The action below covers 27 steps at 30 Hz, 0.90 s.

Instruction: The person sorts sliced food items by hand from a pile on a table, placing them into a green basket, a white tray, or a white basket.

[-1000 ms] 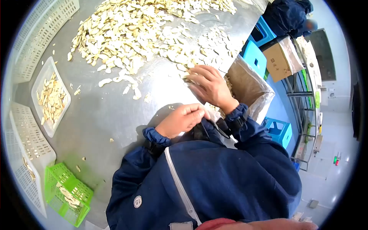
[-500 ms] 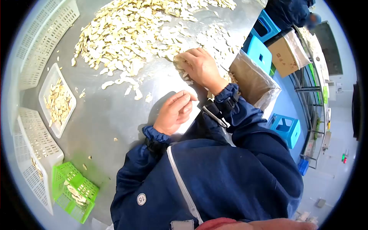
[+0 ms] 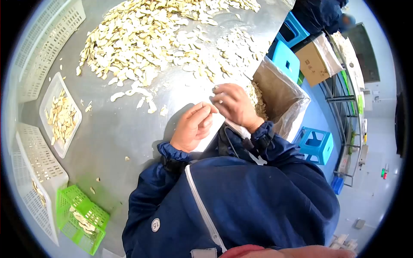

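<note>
My left hand point(image 3: 192, 127) is closed above the steel table point(image 3: 129, 129), with its thumb and index finger pressed together. Whatever sits between those fingertips is hidden. Just to the right, my right hand point(image 3: 236, 104) is at the table's edge, slightly blurred, its fingers bent inward and close to the left fingertips. Its palm faces away, so any contents are out of sight. Beyond both hands spreads a large heap of pale dried slices point(image 3: 133, 43), thinning to a scattered layer of smaller slices point(image 3: 238, 47) near the right edge.
Right of the table stands a lined box point(image 3: 282, 92) with slices inside. A white tray point(image 3: 77, 118) of slices, white perforated baskets point(image 3: 43, 159) and a green basket point(image 3: 84, 215) line the left. Blue stools point(image 3: 316, 145), a carton point(image 3: 314, 64) and another person point(image 3: 316, 15) are at right.
My right hand has drawn back from the scattered slices toward my body, ending beside my left hand. The left hand has stayed nearly in place, still closed. The view has shifted slightly.
</note>
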Available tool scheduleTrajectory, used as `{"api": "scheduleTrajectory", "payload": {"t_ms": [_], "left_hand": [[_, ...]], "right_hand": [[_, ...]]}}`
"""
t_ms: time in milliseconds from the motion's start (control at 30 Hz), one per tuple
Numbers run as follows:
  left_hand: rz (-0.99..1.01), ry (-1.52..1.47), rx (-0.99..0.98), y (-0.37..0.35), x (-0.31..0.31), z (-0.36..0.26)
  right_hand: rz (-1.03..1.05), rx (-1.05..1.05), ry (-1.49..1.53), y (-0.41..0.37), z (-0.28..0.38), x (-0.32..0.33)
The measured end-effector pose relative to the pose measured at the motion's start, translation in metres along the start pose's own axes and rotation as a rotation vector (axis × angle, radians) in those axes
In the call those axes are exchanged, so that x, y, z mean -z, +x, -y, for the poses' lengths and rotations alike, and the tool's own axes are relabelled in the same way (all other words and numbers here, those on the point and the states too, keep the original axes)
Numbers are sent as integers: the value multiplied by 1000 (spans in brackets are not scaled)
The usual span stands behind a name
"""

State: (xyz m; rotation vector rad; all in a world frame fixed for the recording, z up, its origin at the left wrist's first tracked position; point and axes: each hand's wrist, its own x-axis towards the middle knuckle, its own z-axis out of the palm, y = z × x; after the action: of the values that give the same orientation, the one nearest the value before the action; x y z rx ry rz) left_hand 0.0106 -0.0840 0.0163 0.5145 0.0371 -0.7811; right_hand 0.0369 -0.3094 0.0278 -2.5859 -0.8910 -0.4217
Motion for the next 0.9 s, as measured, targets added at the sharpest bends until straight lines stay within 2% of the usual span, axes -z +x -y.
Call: {"api": "scheduleTrajectory", "payload": {"t_ms": [133, 200, 267, 300, 333, 467, 600, 700, 800, 833, 900], "left_hand": [[-3, 8, 7, -1, 0, -1], [-8, 10, 7, 0, -1, -2], [-6, 15, 7, 0, -3, -1], [-2, 11, 13, 0, -3, -1], [2, 9, 16, 0, -3, -2], [-15, 15, 17, -2, -7, -6], [-3, 12, 19, -1, -3, -4], [2, 12, 20, -1, -2, -3], [4, 4, 13, 0, -1, -2], [1, 5, 15, 0, -1, -2], [5, 14, 13, 2, -2, -2]], "right_hand": [[-149, -260, -204, -17, -51, 9], [-158, -308, -299, -11, -64, 26], [-182, -388, -153, 8, -57, 30], [-232, -334, -97, 19, -50, 26], [-198, -325, -40, 29, -42, 22], [-103, -352, -113, 63, -26, -3], [-58, -328, -46, 68, -31, -5], [50, -397, 108, 55, -29, 11], [-65, -462, -41, 39, -47, 24], [-46, -474, -118, 38, -53, 29], [-65, -411, -59, 43, -52, 27]]}}
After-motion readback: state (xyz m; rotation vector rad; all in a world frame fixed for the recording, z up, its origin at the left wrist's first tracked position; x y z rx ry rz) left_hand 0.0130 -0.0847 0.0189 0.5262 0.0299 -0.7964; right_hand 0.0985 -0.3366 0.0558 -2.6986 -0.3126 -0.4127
